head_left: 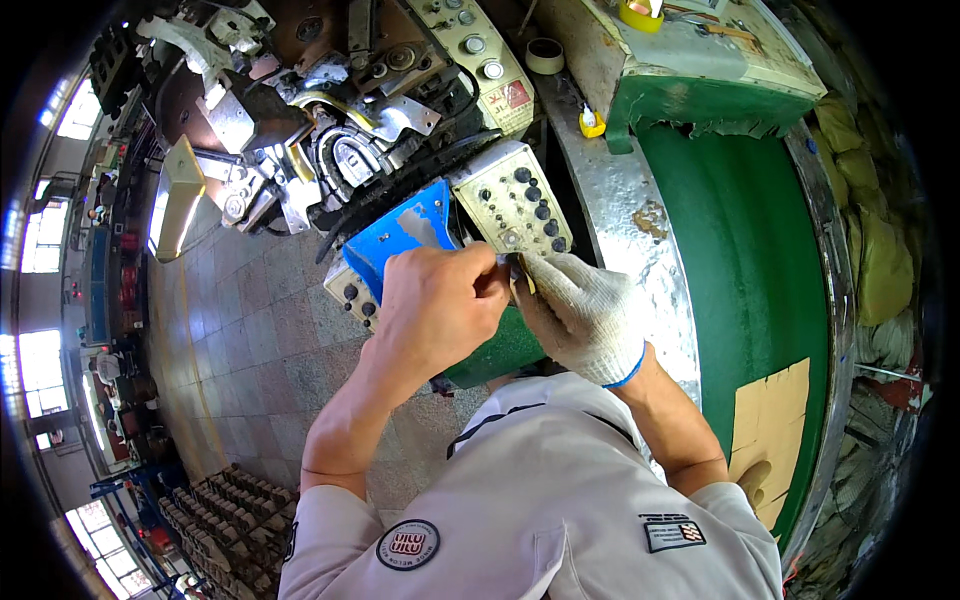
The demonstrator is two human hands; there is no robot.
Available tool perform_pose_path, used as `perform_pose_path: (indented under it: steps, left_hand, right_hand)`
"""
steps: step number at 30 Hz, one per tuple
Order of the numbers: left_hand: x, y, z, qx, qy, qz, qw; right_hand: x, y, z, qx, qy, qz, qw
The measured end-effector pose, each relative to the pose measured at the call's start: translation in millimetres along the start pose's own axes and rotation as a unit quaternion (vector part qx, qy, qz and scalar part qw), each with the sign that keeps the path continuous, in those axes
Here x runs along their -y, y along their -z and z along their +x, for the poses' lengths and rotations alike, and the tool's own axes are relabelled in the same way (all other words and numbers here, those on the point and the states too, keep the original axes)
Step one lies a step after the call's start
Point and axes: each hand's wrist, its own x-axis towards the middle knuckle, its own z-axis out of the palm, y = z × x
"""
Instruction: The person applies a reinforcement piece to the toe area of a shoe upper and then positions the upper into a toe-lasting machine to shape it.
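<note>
My bare left hand [440,298] is closed, its thumb and fingers pinched together in front of my chest. My right hand [588,312] wears a white knitted glove with a blue cuff, its fingers bent and pressed together. Between the two hands, at the gloved fingertips, a small dark piece [516,268] shows, with a bit of yellow beside it. Its kind is too small to tell, and the fingers hide most of it. Just beyond my left hand is a blue curved plate [408,228] with worn paint. A cream control panel [512,205] with black knobs lies beyond both hands.
A metal machine [350,150] with clamps stands ahead. To the right runs a green-topped bench [745,270] with a metal edge [640,230], bearing a cardboard sheet [770,430], a small yellow bottle [591,124] and a green-sided box [700,100]. Racks [235,530] stand behind left.
</note>
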Motion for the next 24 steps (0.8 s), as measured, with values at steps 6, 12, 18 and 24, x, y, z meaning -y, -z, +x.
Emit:
perform_pose_path:
  steps: [6,12,18,24]
  left_hand:
    - [0.7,7.6,-0.5,0.017,0.044,-0.034,0.998]
    - [1.1,6.1,3.7,0.043,0.102,-0.069,0.991]
    - [4.1,-0.2,3.1,0.017,0.062,-0.030,0.998]
    - [3.7,3.6,-2.8,0.015,0.059,-0.030,0.998]
  right_hand:
    - [-5.9,-10.9,-5.5,0.005,0.040,-0.071,0.997]
    - [4.5,-9.3,-5.2,0.007,0.030,-0.107,0.994]
    - [-4.1,-20.8,-9.6,0.019,0.031,-0.111,0.993]
    - [-5.4,-20.4,-9.0,0.020,0.039,-0.094,0.995]
